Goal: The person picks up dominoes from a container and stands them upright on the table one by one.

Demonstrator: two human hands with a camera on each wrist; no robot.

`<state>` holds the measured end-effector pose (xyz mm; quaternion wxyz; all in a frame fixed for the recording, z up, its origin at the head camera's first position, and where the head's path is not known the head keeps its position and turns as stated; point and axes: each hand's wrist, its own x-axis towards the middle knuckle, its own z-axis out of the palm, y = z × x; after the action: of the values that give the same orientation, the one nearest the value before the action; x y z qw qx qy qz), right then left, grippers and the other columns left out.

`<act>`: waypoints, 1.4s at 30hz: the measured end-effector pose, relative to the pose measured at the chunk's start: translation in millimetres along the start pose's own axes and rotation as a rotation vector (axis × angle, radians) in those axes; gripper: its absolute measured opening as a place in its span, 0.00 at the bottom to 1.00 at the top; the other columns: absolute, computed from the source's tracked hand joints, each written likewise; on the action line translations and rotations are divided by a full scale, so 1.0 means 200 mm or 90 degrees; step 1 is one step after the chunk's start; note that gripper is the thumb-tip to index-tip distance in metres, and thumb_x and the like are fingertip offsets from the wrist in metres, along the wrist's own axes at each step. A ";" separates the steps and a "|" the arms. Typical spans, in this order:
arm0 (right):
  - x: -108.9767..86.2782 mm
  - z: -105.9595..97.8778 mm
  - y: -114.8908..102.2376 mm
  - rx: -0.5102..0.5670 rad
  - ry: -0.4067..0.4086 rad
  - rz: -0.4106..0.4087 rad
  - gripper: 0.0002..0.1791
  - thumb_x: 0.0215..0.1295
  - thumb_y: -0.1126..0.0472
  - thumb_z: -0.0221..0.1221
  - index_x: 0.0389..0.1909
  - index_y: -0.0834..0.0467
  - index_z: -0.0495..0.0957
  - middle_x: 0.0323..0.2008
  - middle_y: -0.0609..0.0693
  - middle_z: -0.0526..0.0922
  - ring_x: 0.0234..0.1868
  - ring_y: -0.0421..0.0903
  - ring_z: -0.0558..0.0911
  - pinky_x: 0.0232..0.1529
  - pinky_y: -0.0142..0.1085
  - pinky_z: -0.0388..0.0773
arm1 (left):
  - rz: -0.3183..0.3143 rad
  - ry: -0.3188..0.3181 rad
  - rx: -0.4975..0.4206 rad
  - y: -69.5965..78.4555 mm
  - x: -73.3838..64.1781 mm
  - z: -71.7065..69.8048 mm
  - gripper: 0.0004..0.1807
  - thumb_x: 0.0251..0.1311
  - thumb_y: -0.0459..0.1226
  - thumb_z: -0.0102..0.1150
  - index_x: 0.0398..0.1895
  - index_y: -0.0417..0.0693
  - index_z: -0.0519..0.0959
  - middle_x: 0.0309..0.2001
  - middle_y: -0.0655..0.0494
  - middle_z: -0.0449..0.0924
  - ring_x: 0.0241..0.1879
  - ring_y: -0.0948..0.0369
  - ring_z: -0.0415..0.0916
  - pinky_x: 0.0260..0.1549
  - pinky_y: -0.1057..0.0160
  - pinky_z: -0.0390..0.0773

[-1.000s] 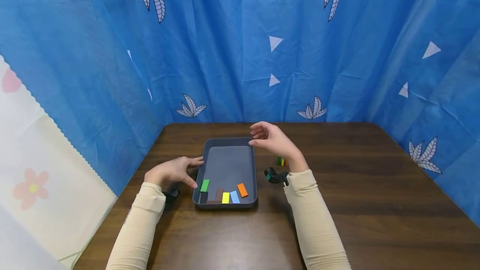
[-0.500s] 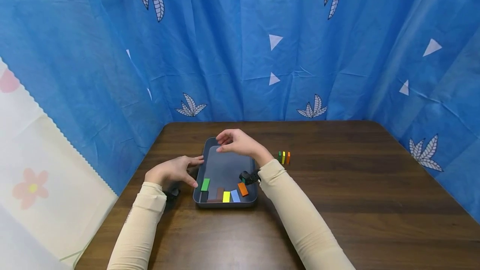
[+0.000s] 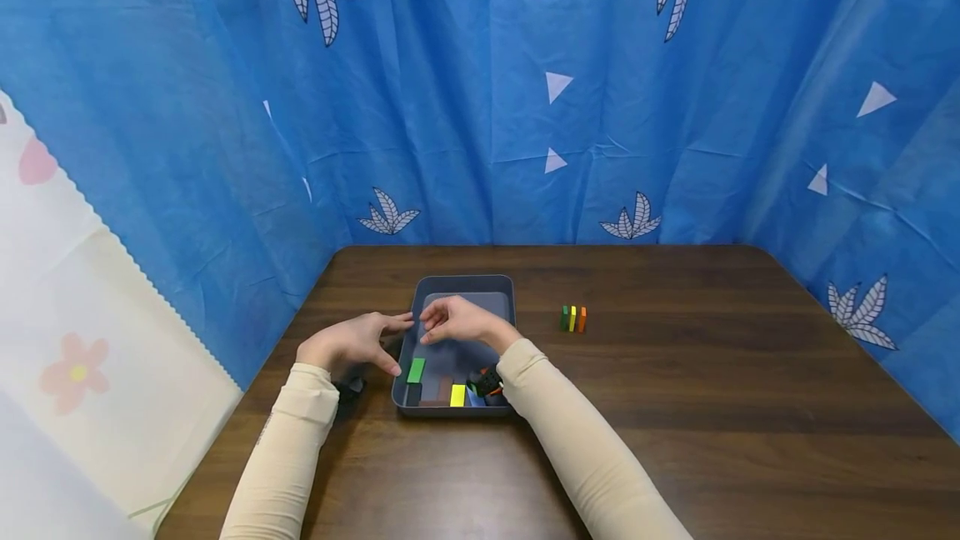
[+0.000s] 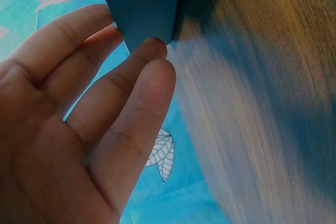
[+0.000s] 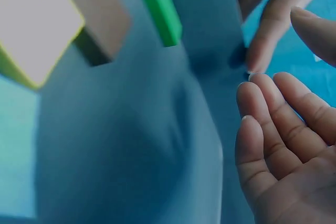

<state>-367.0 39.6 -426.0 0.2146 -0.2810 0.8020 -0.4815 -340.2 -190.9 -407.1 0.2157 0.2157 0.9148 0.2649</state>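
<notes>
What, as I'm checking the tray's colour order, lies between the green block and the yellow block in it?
A brown block sits between the green block and the yellow block, as the head and right wrist views show.

My left hand (image 3: 360, 340) is at the left rim of the grey tray (image 3: 486, 302); my right hand (image 3: 463, 322) hangs over it, fingers loosely bent. At its near end lie a green block (image 3: 416, 370) and a yellow block (image 3: 457, 395). Three slim blocks (image 3: 573, 319) stand on the surface (image 3: 712, 373) to the right.
</notes>
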 end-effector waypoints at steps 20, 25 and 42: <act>0.03 0.10 0.06 -0.143 -0.058 0.029 0.24 0.61 0.61 0.69 0.57 0.63 0.79 0.47 0.51 0.83 0.45 0.41 0.79 0.49 0.33 0.80 | 0.048 -0.012 0.036 0.01 0.00 -0.01 0.50 0.51 0.43 0.77 0.75 0.37 0.61 0.79 0.42 0.53 0.75 0.41 0.57 0.66 0.42 0.70; 0.04 0.12 0.07 -0.157 -0.063 0.032 0.23 0.61 0.61 0.69 0.56 0.63 0.79 0.45 0.50 0.83 0.43 0.39 0.78 0.47 0.31 0.79 | 0.043 -0.013 0.035 0.01 -0.01 -0.01 0.50 0.51 0.42 0.77 0.75 0.37 0.61 0.79 0.41 0.52 0.75 0.40 0.57 0.66 0.41 0.70; 0.04 0.15 0.05 -0.150 -0.109 0.034 0.09 0.61 0.64 0.68 0.42 0.59 0.84 0.35 0.45 0.82 0.35 0.39 0.78 0.39 0.29 0.77 | 0.044 -0.007 0.039 0.01 -0.01 -0.01 0.50 0.50 0.42 0.77 0.75 0.38 0.62 0.79 0.42 0.53 0.75 0.40 0.56 0.66 0.41 0.69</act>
<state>-357.4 19.0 -449.0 0.2604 -0.3226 0.8391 -0.3522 -338.9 -191.5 -404.0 0.2047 0.2554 0.9131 0.2430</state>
